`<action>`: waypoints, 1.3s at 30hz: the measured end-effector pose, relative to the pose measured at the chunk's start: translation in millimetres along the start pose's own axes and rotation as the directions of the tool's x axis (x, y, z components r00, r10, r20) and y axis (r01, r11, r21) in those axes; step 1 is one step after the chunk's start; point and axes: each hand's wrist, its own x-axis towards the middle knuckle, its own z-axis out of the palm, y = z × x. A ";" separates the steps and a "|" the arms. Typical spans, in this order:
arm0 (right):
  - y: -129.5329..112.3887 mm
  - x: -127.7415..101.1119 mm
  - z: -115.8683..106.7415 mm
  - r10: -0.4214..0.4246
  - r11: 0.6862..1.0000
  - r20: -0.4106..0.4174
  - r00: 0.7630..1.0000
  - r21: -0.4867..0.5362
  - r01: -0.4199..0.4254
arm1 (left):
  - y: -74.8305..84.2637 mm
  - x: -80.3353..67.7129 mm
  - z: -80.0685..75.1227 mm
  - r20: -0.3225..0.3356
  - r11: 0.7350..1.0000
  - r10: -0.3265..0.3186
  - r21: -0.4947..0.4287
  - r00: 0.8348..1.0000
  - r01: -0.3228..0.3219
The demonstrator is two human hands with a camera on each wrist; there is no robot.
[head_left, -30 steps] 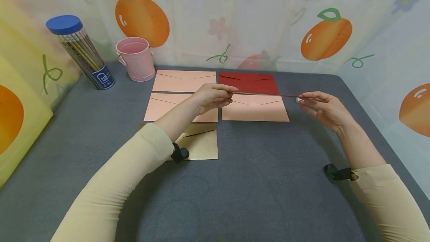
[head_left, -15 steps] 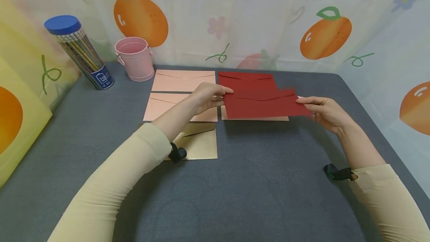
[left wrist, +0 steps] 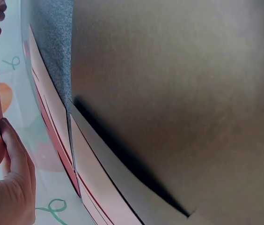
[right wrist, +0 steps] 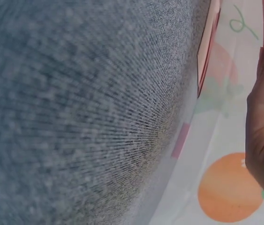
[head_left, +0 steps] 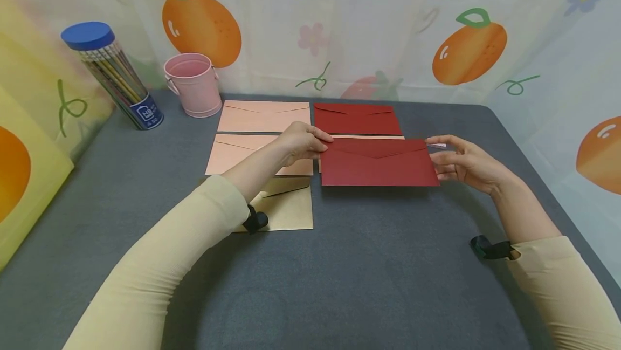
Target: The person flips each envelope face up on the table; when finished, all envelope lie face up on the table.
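Dark red, the envelope (head_left: 379, 163) between the two hands now faces up with its flap showing; a second ago it was edge-on, a thin line, and half a second ago it was tilted and higher. From the head camera, it lies low over the pink envelope (head_left: 361, 137) beneath, covering nearly all of it. The left hand (head_left: 302, 142) pinches its left edge with thumb and fingers; the right hand (head_left: 461, 162) holds the right edge, fingers mostly extended, though whether the thumb grips underneath is hard to say. Around it on the grey table (head_left: 368, 263) lie a second red envelope (head_left: 357, 119), two more pink ones, and a gold envelope (head_left: 286, 205) partly hidden by the left sleeve. A pink bucket (head_left: 190, 85) and a pencil tube (head_left: 114, 76) stand at the far left.

From the left wrist camera, the fingers (left wrist: 16, 154) clamp the envelope's edge.

From the right wrist camera, only the hand's side (right wrist: 263, 117) shows, blurred.
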 end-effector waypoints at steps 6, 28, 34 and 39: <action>-1.2 4.3 5.6 0.109 0.981 -0.159 0.981 -0.140 -0.131 | 0.5 -0.7 1.5 0.031 1.000 -0.003 0.012 1.000 0.003; 7.7 9.5 6.7 0.254 0.916 -0.125 0.959 -0.286 -0.280 | -19.2 -9.8 6.4 0.147 0.932 0.053 0.348 0.988 -0.102; 9.0 10.5 8.1 0.294 0.889 -0.124 0.948 -0.329 -0.319 | -24.9 -8.7 6.8 0.107 0.813 0.121 0.559 0.987 -0.160; 11.2 10.9 8.6 0.315 0.864 -0.122 0.941 -0.372 -0.338 | -27.0 -8.9 8.5 0.143 0.761 0.146 0.615 0.979 -0.204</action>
